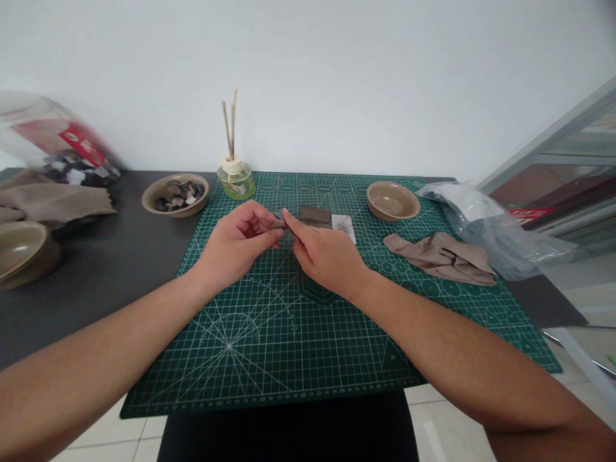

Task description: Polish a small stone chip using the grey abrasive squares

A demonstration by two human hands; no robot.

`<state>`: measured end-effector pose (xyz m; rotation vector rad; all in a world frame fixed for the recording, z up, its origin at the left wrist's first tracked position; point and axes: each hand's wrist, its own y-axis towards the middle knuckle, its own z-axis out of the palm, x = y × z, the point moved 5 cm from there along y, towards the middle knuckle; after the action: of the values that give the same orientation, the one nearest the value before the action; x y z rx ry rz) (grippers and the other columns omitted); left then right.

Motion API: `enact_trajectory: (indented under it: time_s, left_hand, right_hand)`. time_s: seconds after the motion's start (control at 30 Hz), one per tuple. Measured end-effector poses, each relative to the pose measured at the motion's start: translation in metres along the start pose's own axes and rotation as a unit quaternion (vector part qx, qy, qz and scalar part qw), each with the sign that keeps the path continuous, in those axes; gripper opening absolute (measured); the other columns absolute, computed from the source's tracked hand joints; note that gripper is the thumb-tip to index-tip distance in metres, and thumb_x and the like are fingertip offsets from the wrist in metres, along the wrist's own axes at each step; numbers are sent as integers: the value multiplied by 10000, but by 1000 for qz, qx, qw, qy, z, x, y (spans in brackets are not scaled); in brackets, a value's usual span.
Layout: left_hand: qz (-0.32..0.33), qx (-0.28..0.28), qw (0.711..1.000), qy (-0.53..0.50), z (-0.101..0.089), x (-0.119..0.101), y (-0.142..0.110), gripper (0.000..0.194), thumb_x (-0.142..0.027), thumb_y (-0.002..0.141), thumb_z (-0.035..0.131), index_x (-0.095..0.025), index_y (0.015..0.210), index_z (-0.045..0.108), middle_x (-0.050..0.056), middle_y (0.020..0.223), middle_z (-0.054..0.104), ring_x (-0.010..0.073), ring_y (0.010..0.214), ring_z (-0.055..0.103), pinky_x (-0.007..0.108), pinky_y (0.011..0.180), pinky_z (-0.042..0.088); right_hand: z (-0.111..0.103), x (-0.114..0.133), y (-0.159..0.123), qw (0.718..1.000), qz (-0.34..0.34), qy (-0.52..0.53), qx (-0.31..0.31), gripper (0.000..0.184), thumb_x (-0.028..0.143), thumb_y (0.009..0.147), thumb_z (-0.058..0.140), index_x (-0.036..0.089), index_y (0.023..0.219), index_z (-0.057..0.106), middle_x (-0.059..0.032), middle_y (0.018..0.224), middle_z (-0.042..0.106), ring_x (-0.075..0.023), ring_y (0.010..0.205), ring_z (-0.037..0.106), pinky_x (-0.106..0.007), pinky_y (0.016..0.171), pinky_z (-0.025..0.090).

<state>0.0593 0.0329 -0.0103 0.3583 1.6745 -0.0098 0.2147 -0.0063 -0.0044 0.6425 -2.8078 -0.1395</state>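
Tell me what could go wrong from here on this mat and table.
The small piece pinched in the left hand might slip and drop onto the green mat. The reed diffuser, standing just beyond that hand, might get knocked. The plastic bag, overhanging the table's right edge, might slide off.

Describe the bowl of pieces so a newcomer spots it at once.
Find the green mat, then the reed diffuser at its far left corner. Just left, off the mat, sits a tan bowl; unlike the other bowls, it shows small pieces inside.
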Motion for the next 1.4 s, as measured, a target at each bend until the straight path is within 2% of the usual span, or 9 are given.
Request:
enact_trajectory:
  time_s: [0.17,0.4,0.6,0.8,1.0,1.13,1.3,1.4]
  left_hand:
    - [-1,2,1000,-10,0,0,1,210,-239,711,808,-218,793,616,-33,680,668,155,632,669,301,644,545]
    - [1,-14,1000,-1,-2,0,1,228,-249,694,827,-212,779,619,-22,752,684,142,663,648,294,667,543]
    - [8,-17,999,31,-3,0,1,182,-271,735,828,-205,774,664,-16,736,687,130,649,610,273,633,507]
    - [3,-14,1000,-1,-3,2,2,203,-248,729,810,-212,767,614,-35,692,672,136,611,641,285,627,524]
    - [3,2,996,91,-2,-1,0,158,-232,735,772,-223,738,614,-27,654,638,154,608,626,285,581,472]
    - [-13,17,992,124,-2,1,-1,180,-289,768,782,-226,734,618,-30,610,619,140,548,564,277,534,415]
    - [-28,35,998,47,-2,9,0,201,-334,796,780,-230,758,612,-30,585,620,139,522,563,272,524,421]
    - [-30,32,998,46,-2,10,2,201,-325,787,786,-230,758,612,-31,580,611,135,512,556,266,511,410]
  right_hand:
    - [0,-2,1,1000,0,-3,-2,598,210,1066,349,155,1661,386,-147,1336,761,-270,1087,757,-343,822,551]
    - [-2,-2,0,999,-4,24,-20,595,211,1065,358,160,1657,390,-130,1310,774,-256,1086,754,-334,836,549]
    - [-2,-2,0,1000,4,23,-12,596,220,1068,364,162,1661,384,-134,1326,767,-256,1089,753,-331,840,550]
    - [1,-2,1,999,10,38,-9,584,219,1068,377,168,1649,411,-123,1319,772,-263,1072,763,-346,840,552]
    - [3,-2,1,997,15,75,-14,568,211,1068,397,186,1634,442,-97,1225,808,-242,1008,774,-337,829,535]
    - [3,-3,0,997,9,78,-25,566,216,1066,408,180,1629,449,-101,1197,815,-243,989,772,-335,810,528]
    - [2,-3,1,996,6,80,-30,565,221,1061,414,184,1623,459,-99,1187,817,-242,973,768,-330,796,529]
    - [2,-3,1,997,12,79,-25,562,223,1064,412,186,1623,460,-105,1206,811,-247,976,770,-337,803,531]
